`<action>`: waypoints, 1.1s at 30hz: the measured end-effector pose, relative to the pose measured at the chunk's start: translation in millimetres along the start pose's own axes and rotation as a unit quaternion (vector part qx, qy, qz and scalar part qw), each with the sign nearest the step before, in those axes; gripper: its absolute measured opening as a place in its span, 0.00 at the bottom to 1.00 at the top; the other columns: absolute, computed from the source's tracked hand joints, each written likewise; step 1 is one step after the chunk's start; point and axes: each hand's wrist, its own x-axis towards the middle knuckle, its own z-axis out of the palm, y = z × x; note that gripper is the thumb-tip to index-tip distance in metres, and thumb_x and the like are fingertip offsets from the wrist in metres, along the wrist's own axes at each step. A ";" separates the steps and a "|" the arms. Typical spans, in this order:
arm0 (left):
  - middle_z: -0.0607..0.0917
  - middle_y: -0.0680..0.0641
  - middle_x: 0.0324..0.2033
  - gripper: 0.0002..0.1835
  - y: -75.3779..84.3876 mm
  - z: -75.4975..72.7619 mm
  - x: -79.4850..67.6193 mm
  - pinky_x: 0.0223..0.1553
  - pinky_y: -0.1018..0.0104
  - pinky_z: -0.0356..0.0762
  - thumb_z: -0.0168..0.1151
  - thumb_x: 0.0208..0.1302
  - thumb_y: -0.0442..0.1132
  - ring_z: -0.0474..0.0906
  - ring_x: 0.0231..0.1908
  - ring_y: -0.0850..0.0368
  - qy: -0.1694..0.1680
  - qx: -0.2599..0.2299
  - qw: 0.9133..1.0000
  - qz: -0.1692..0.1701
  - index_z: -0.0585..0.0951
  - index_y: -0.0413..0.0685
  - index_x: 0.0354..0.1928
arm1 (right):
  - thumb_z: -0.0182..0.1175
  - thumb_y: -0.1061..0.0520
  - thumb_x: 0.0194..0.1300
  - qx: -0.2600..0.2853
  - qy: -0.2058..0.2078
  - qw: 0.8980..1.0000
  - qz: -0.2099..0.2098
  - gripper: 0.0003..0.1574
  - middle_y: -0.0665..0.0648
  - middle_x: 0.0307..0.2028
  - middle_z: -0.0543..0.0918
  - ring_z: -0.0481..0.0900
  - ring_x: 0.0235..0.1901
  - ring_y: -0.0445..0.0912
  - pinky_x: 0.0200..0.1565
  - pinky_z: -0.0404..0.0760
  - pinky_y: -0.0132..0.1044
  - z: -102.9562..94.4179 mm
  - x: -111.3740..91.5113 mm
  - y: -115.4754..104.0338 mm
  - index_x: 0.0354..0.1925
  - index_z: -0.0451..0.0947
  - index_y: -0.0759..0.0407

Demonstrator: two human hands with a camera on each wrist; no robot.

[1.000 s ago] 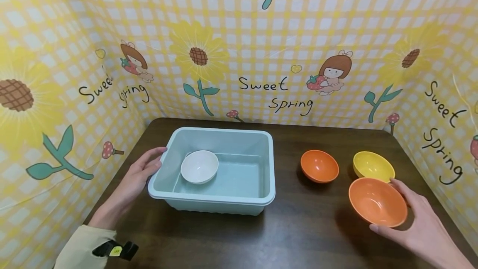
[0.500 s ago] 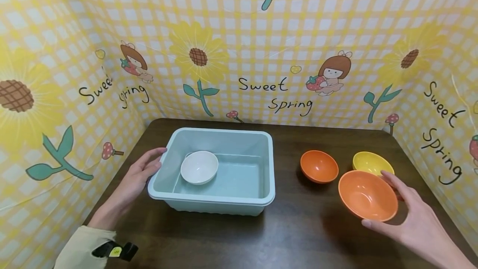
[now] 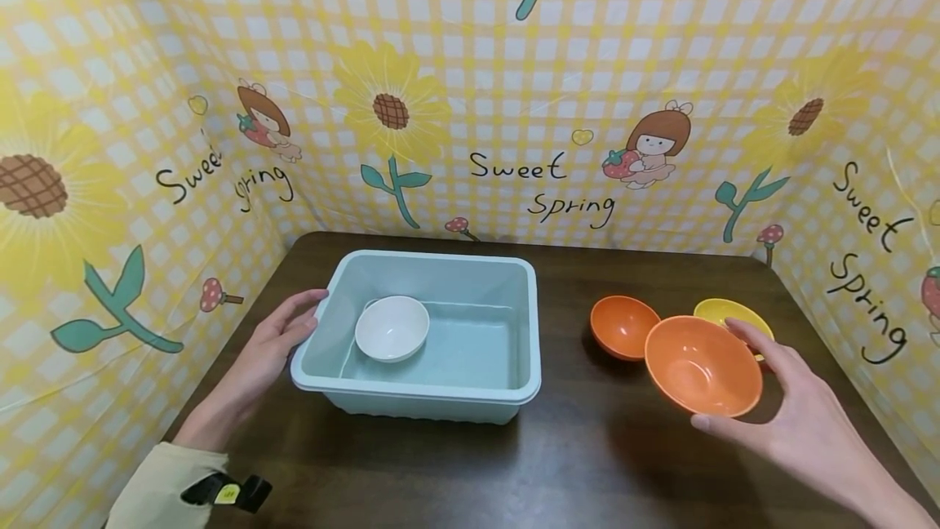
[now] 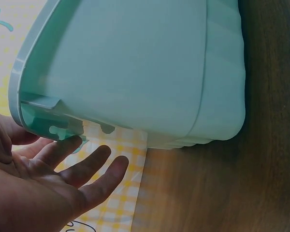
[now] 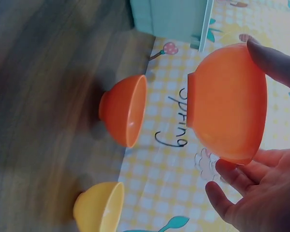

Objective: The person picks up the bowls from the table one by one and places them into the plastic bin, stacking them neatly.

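My right hand (image 3: 796,415) holds a light orange bowl (image 3: 703,367) by its rim, thumb on the near side and fingers on the far side. In the right wrist view this bowl (image 5: 227,104) hangs well above the dark tabletop. Behind it in the head view sit a darker orange bowl (image 3: 622,326) and a partly hidden yellow bowl (image 3: 723,313). My left hand (image 3: 275,341) rests at the left rim of a pale blue basin (image 3: 433,392). In the left wrist view its fingers (image 4: 94,166) are spread loosely below the rim. A white bowl (image 3: 392,329) sits inside the basin's left part.
The dark wooden table (image 3: 565,464) bears the basin on its left half and the bowls on its right. A yellow checked cloth (image 3: 470,104) with flower prints stands around the back and both sides.
My right hand has carried the light orange bowl left and slightly upward in the head view; it now overlaps the darker orange bowl's edge. My left hand and the basin stay put.
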 end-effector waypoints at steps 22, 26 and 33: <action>0.66 0.34 0.76 0.29 -0.5 0.5 -0.4 0.50 0.58 0.80 0.42 0.87 0.49 0.76 0.63 0.53 -0.004 -0.005 1.000 -0.001 0.56 0.47 0.81 | 0.90 0.39 0.39 0.044 -0.015 0.997 -0.062 0.74 0.54 0.65 0.76 0.70 0.60 0.49 0.54 0.70 0.46 2.7 25.6 -46.5 0.80 0.63 0.38; 0.65 0.34 0.76 0.29 0.0 0.1 -0.4 0.50 0.59 0.80 0.43 0.87 0.49 0.76 0.63 0.55 -0.002 -0.003 1.000 0.001 0.56 0.47 0.81 | 0.89 0.39 0.40 0.054 -0.024 0.996 -0.064 0.74 0.55 0.66 0.75 0.69 0.63 0.53 0.54 0.69 0.61 3.7 32.6 -54.0 0.80 0.62 0.38; 0.65 0.34 0.77 0.29 0.7 0.1 -0.9 0.49 0.60 0.80 0.43 0.87 0.49 0.75 0.64 0.53 -0.002 0.002 1.000 -0.003 0.56 0.47 0.81 | 0.89 0.35 0.39 0.057 -0.029 0.995 -0.073 0.74 0.54 0.68 0.76 0.71 0.63 0.53 0.55 0.70 0.64 7.5 44.8 -69.4 0.80 0.63 0.40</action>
